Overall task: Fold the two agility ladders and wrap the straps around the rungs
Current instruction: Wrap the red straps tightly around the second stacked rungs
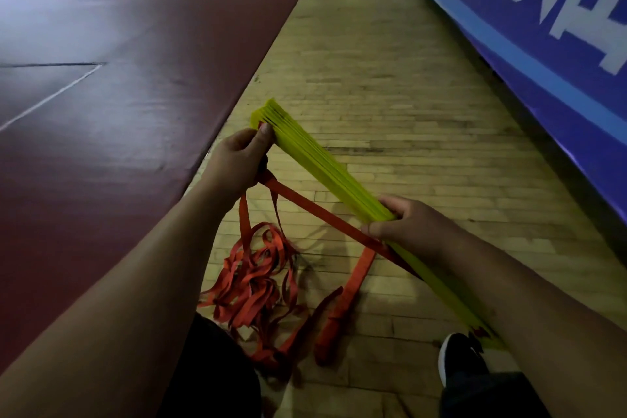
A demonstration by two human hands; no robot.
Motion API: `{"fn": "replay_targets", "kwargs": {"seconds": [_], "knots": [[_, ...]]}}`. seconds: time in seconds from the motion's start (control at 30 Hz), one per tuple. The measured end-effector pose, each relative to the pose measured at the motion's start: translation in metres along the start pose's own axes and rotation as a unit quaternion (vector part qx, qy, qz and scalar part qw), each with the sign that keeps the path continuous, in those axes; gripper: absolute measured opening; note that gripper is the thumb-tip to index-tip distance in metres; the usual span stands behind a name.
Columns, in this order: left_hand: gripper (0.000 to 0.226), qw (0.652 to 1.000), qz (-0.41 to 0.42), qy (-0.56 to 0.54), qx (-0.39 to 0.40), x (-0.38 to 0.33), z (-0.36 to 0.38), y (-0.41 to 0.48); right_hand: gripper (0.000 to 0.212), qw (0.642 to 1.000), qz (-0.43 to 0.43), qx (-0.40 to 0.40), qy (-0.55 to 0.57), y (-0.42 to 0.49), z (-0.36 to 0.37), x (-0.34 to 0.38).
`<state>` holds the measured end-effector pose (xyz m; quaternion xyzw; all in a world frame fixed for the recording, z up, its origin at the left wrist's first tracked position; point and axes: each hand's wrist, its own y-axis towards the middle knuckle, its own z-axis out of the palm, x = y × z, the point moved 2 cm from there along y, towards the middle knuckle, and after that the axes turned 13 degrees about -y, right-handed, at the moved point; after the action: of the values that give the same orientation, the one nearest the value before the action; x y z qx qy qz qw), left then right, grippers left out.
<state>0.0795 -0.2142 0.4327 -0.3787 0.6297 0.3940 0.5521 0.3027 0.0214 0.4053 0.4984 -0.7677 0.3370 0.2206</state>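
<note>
Indoor sports hall. Pale wood-strip floor (pixel 390 95) beneath and beyond the left hand (pixel 237 159) and right hand (pixel 410 227). Maroon padded mat (pixel 118 95) left of left hand. Blue banner (pixel 559 61), large white lettering, right of right hand.

**Gym floor, mat on your left, banner on your right**

You stand over a strip of pale wooden plank floor (pixel 390 85) that runs from near to far. Along its left edge lies a dark red mat (pixel 152 44) with a thin white line (pixel 51 97) across it. Along the right edge runs a blue banner (pixel 559 119) with a light blue stripe (pixel 543 73) and large white lettering (pixel 615 51). The light is dim.
</note>
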Motion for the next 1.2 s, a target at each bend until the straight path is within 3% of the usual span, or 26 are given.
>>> {"fn": "replay_targets", "kwargs": {"seconds": [0.23,0.43,0.5,0.63,0.8,1.0,1.1,1.2], "knots": [[0.038,0.999,0.03,-0.024,-0.039,-0.011,0.009,-0.005,0.035,0.998,0.042,0.028,0.025,0.003,0.008,0.0],[0.033,0.997,0.01,-0.053,-0.052,-0.013,0.015,-0.011,0.103,0.994,0.052,0.1,-0.006,0.008,0.017,-0.008],[0.035,0.997,0.006,-0.063,-0.047,-0.013,0.016,-0.01,0.112,0.992,0.059,0.111,0.002,0.01,0.019,-0.011],[0.038,0.995,0.006,-0.081,-0.05,-0.013,0.015,-0.009,0.09,0.991,0.048,0.119,0.039,0.009,0.018,-0.008],[0.041,0.997,0.022,-0.064,-0.027,-0.013,0.01,-0.007,0.092,0.986,0.045,0.129,0.093,0.009,0.024,-0.009],[0.062,0.996,0.032,0.061,-0.051,-0.005,0.002,-0.001,0.072,0.998,0.013,0.069,-0.007,0.008,0.026,0.0],[0.057,0.994,0.047,0.082,-0.049,-0.005,0.005,-0.002,0.078,0.997,0.005,0.054,-0.046,0.001,0.021,0.006],[0.053,0.995,0.048,0.065,-0.054,-0.006,0.008,-0.002,0.069,0.998,0.003,0.058,-0.038,0.0,0.019,0.008]]}}
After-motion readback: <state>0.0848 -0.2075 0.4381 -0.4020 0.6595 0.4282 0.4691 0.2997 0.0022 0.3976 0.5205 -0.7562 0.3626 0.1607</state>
